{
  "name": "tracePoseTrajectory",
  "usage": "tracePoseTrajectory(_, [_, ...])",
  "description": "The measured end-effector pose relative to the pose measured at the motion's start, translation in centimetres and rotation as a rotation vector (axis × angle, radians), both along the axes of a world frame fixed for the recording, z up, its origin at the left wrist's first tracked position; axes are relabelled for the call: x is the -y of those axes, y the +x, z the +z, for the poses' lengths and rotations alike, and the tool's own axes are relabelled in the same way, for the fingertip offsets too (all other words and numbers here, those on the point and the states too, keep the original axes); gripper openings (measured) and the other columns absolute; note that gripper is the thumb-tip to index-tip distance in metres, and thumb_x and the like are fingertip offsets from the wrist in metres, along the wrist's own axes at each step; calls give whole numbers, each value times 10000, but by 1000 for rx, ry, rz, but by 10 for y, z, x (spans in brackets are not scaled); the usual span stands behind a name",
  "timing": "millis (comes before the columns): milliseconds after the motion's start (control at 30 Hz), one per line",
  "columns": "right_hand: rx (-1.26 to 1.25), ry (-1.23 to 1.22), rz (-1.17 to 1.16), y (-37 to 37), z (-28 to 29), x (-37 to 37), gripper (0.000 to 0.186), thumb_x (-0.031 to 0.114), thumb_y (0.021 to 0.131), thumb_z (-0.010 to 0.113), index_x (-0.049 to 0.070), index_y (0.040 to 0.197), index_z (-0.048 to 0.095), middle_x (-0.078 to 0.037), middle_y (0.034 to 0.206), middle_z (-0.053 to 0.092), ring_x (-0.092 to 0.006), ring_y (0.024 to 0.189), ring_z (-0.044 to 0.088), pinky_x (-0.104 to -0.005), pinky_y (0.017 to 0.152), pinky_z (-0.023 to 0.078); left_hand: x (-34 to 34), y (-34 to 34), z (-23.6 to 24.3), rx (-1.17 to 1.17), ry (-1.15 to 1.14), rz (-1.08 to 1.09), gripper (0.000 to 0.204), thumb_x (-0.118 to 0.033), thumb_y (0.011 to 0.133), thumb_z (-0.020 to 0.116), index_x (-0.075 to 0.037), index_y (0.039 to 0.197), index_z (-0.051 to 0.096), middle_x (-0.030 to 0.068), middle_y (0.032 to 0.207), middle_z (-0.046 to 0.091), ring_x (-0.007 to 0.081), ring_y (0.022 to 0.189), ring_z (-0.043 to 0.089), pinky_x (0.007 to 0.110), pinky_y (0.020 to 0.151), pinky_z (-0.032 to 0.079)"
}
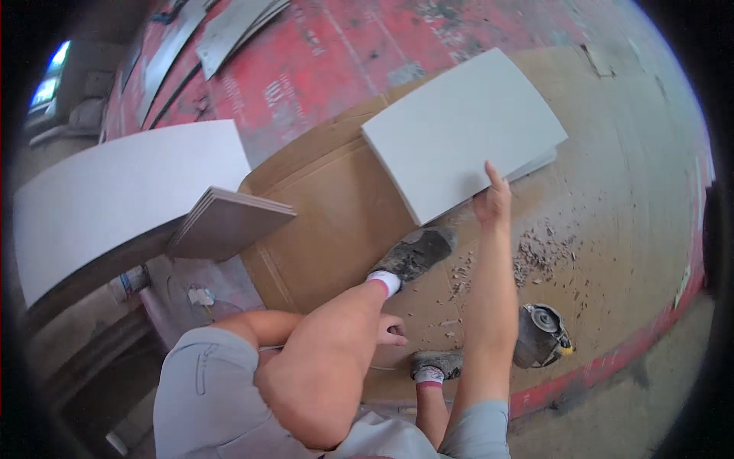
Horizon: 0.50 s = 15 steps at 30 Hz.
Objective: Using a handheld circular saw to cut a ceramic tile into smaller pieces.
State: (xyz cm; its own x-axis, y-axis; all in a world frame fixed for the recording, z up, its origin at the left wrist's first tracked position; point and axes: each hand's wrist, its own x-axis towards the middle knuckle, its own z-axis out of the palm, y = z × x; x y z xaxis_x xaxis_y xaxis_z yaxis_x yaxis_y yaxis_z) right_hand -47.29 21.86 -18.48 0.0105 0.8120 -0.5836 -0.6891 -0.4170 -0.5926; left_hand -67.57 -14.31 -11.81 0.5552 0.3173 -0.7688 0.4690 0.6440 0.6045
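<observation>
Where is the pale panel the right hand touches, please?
In the head view, the pale panel is at upper right, over brown cardboard, the right hand at its near edge.

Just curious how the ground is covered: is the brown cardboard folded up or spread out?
Spread out: the brown cardboard lies wide, crease lines showing, under the white panels and a dark shoe.

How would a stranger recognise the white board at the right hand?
Find the large brown cardboard sheet. Over its far part is a white board, its near edge held by the right hand; no hand touches the long white board at left.
</observation>
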Motion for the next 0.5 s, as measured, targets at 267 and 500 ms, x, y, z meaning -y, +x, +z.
tracePoseTrajectory(267, [767,-11,435,-50,298,191,300,210,968,684,-53,1108,648,-74,990,675,-162,804,652,-313,734,535,127,-239,196,-129,287,88,359,-289,906,717,-18,1141,701,181,1144,705,271,1100,658,421,897,515])
tracePoseTrajectory(500, [1092,-86,469,-89,701,577,225,148,983,650,-52,1085,655,-72,949,667,-130,830,613,-291,742,508,226,-528,471,-852,1237,245,768,-311,826,782,0,1448,454,243,1508,451,421,1427,393,509,1190,309])
